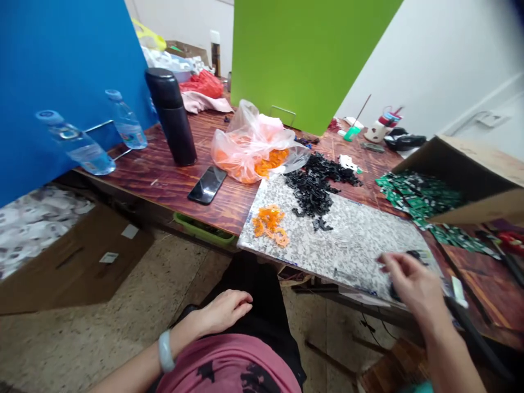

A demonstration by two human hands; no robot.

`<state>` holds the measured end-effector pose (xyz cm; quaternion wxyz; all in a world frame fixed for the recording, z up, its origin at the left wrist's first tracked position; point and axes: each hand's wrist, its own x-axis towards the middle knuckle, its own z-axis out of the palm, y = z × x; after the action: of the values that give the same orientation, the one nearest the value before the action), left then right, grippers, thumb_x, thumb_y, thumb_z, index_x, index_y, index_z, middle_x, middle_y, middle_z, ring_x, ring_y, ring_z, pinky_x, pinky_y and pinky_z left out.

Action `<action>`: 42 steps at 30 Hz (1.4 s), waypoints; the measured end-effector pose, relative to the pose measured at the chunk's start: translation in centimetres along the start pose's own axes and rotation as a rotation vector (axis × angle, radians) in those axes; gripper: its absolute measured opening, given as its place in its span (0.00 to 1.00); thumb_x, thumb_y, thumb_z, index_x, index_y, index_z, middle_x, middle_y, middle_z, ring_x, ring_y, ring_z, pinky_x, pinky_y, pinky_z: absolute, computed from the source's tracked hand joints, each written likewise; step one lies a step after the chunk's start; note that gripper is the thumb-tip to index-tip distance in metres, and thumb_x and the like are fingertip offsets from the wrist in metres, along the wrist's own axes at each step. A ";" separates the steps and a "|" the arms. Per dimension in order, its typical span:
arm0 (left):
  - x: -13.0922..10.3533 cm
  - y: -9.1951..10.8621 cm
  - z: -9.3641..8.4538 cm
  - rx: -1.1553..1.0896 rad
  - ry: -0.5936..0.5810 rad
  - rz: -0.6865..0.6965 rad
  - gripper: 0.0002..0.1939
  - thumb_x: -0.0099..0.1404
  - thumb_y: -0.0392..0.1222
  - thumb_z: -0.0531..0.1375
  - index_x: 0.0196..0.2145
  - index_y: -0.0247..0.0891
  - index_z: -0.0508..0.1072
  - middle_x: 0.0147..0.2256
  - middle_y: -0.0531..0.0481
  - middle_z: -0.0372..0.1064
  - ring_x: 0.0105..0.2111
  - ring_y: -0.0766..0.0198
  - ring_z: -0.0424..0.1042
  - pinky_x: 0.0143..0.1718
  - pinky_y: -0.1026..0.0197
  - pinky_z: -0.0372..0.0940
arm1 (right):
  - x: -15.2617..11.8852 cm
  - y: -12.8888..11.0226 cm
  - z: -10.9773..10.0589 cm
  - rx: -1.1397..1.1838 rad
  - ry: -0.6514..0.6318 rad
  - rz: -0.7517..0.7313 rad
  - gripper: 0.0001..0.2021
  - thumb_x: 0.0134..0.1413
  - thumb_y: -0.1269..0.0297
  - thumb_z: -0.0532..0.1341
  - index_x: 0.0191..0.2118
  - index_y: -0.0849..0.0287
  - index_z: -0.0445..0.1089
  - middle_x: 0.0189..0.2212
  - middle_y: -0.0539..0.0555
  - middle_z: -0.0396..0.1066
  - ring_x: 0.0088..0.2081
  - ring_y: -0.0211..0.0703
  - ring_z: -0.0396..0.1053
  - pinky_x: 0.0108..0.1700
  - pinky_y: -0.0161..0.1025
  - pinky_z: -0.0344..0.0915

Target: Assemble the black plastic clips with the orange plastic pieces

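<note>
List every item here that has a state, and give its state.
Phone: face up, screen dark
Black flask: upright, lid on
Two bottles: capped
Plastic bag: open, orange parts showing
Cardboard box: open, green boards spilling out
Left hand: resting at lap, fingers loose
Right hand: over slab, fingers curled, contents unclear

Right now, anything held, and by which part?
Left hand: nothing visible, resting over the lap. Right hand: fingers curled, blurred, at the speckled slab; can't tell.

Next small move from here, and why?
I'd probably raise the left hand from the lap toward the orange pieces: it looks idle, and they sit at the left end of the speckled board, while the right hand is at the right end.
</note>
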<state>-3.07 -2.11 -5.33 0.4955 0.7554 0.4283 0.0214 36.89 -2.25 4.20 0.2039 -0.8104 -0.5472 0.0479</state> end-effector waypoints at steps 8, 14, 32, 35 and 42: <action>-1.0 0.0 0.3 -0.029 -0.019 -0.054 0.18 0.65 0.46 0.51 0.48 0.38 0.73 0.46 0.43 0.74 0.47 0.56 0.70 0.51 0.57 0.62 | -10.5 -9.9 14.0 0.216 -0.878 -0.127 0.07 0.46 0.74 0.59 0.21 0.62 0.70 0.21 0.56 0.72 0.25 0.44 0.69 0.29 0.36 0.60; -1.2 -0.1 0.0 -0.003 -0.004 -0.071 0.18 0.66 0.45 0.50 0.48 0.38 0.72 0.47 0.43 0.73 0.48 0.56 0.70 0.52 0.55 0.61 | -5.2 -17.5 22.2 0.363 -0.660 -0.127 0.13 0.60 0.66 0.52 0.43 0.57 0.73 0.40 0.56 0.75 0.44 0.48 0.70 0.48 0.42 0.62; 0.3 0.1 0.1 -0.009 -0.014 0.026 0.19 0.66 0.48 0.50 0.48 0.40 0.72 0.48 0.46 0.73 0.49 0.55 0.69 0.53 0.56 0.61 | -7.2 -13.6 7.5 0.572 -0.852 -0.237 0.10 0.56 0.62 0.57 0.33 0.60 0.73 0.25 0.49 0.73 0.26 0.35 0.67 0.26 0.28 0.59; 0.6 1.1 -0.5 0.027 -0.031 0.029 0.18 0.66 0.47 0.50 0.47 0.40 0.73 0.47 0.47 0.73 0.49 0.55 0.69 0.52 0.56 0.61 | -2.7 -14.2 4.0 0.516 -0.536 -0.338 0.13 0.59 0.59 0.55 0.32 0.60 0.72 0.25 0.49 0.72 0.27 0.35 0.67 0.29 0.29 0.60; 0.3 1.6 -0.9 0.056 -0.007 0.020 0.18 0.66 0.48 0.50 0.47 0.41 0.73 0.47 0.48 0.73 0.49 0.55 0.69 0.52 0.57 0.62 | 7.0 -13.2 6.9 0.256 -0.097 -0.229 0.09 0.57 0.67 0.55 0.38 0.61 0.73 0.32 0.54 0.73 0.34 0.41 0.68 0.39 0.36 0.61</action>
<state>-2.33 -1.49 -3.77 0.4755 0.7732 0.4194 0.0116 26.16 10.22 3.97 0.2831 -0.7069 -0.6344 0.1327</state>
